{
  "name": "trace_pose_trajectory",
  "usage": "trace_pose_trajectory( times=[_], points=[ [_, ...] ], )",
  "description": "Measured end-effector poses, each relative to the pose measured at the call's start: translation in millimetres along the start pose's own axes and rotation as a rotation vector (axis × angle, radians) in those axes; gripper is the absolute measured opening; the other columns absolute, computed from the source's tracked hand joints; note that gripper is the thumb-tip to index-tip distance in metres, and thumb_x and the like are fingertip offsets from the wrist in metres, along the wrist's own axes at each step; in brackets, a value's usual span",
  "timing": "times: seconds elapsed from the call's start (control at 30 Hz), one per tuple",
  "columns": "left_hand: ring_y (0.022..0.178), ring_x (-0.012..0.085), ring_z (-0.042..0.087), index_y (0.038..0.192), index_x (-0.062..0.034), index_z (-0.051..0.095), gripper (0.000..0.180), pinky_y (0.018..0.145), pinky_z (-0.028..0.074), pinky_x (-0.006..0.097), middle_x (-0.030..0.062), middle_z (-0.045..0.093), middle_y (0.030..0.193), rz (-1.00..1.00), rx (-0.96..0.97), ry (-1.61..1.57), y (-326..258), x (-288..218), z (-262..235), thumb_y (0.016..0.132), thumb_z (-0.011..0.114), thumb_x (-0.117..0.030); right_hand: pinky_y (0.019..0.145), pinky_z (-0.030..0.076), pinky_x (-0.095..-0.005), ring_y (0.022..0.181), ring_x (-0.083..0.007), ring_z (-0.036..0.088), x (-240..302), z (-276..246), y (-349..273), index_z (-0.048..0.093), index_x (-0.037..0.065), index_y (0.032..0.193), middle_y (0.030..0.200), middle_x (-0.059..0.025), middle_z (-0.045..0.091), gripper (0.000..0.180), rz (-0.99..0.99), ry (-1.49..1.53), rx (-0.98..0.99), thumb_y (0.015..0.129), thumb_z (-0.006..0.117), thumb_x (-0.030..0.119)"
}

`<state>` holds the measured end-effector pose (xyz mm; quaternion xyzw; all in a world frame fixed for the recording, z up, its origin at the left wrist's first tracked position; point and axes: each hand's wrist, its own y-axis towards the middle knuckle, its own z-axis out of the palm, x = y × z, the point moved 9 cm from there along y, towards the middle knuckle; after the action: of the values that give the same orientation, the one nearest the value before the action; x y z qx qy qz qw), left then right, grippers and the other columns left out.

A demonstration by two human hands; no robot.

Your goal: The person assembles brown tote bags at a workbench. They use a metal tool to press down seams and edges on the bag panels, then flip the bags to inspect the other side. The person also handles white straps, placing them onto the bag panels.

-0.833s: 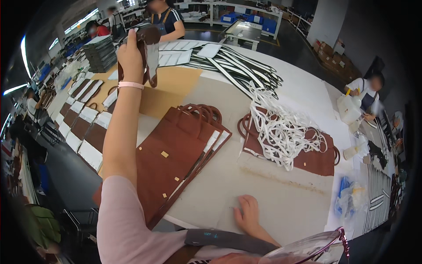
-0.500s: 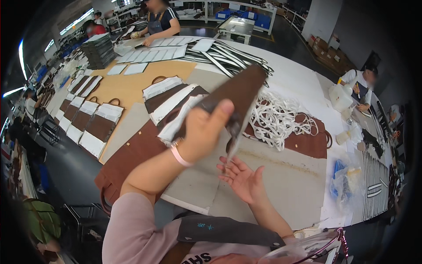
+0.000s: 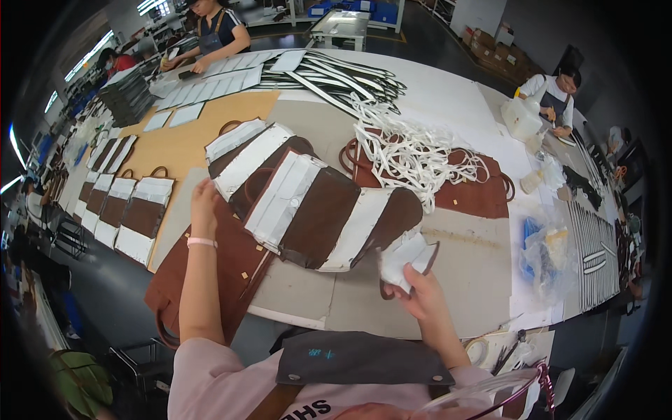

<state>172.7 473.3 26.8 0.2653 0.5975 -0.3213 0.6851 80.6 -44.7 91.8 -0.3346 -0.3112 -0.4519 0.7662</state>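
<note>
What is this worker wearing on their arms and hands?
Both hands, left and right, are bare, with no gloves. A thin pale pink wristband circles the left wrist. The forearms are uncovered; short pink sleeves end near the elbows. No rings or watch show.

A large pale worktable [image 3: 462, 105] filled most of the frame. Left of centre a tan sheet [image 3: 189, 140] lay on it, with small pale panels [image 3: 203, 91] along its upper edge. Brown bag panels with white strips [image 3: 140, 213] lay in a row at the left. At centre brown bag pieces [image 3: 315, 210] overlapped on a grey board [image 3: 462, 280]. A heap of white straps [image 3: 413, 150] lay right of centre, over brown pieces [image 3: 483, 196]. Black-and-white strips [image 3: 343, 77] lay at the top.
</note>
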Motion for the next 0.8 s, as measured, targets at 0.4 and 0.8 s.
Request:
trace_pose_trajectory(
  times=[0.4,0.8],
  points=[
    [0.125,0.0304,0.058,0.141,0.0012,0.049,0.065,0.104,0.050,0.048,0.0200,0.056,0.140,-0.593,0.231,-0.028,134,92,32,0.098,0.061,-0.047,0.082,0.053,-0.0332,0.090,-0.0238,0.066,43,59,-84,0.065,-0.003,0.115,0.103,-0.0132,0.070,0.032,-0.168,-0.794,0.498,0.097,0.068,0.023],
    [0.125,0.0347,0.057,0.144,0.0040,0.043,0.061,0.105,0.047,0.048,0.0223,0.055,0.141,-0.143,-0.129,-0.128,295,-71,-59,0.101,0.055,-0.038,0.095,0.049,-0.0341,0.108,-0.0248,0.066,145,-57,-193,0.056,-0.012,0.132,0.119,-0.0149,0.069,0.067,-0.429,-0.397,-0.340,0.072,0.080,0.007]
  ],
)
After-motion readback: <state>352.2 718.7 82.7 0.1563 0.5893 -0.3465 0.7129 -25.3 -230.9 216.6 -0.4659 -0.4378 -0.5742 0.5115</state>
